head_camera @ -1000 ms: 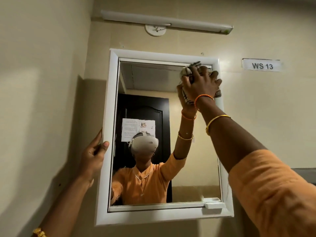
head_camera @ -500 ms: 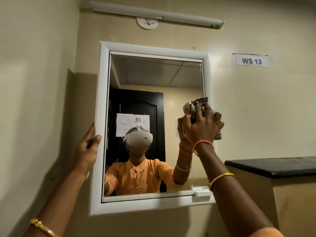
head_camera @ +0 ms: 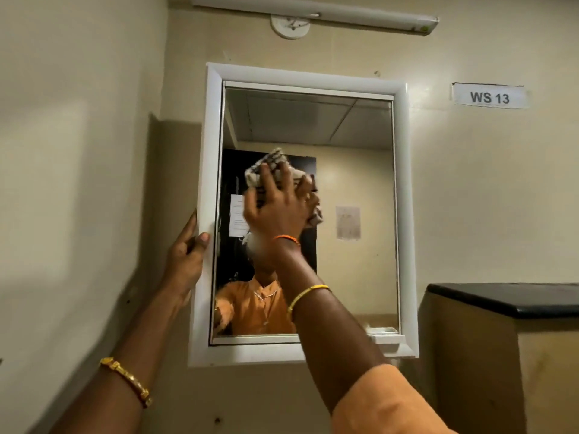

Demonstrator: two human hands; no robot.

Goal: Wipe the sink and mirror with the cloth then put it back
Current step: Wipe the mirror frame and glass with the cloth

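A white-framed mirror [head_camera: 404,214] hangs on the beige wall ahead. My right hand [head_camera: 279,205] holds a bunched checked cloth [head_camera: 271,161] against the glass, left of centre at mid height, with its fingers spread and curved over the wad. My left hand [head_camera: 186,255] grips the frame's left edge, thumb on the front face and fingers round the side. The glass reflects a person in an orange shirt, partly hidden by my right arm. The sink is out of view.
A black-topped ledge [head_camera: 507,299] juts out at the lower right beside the mirror. A tube light [head_camera: 316,12] runs above, and a "WS 13" label [head_camera: 489,97] is at the upper right. A side wall stands close on the left.
My right hand has drawn the cloth from the mirror's top right corner down the right side, then across to left of centre. My left hand stays on the frame's left edge.
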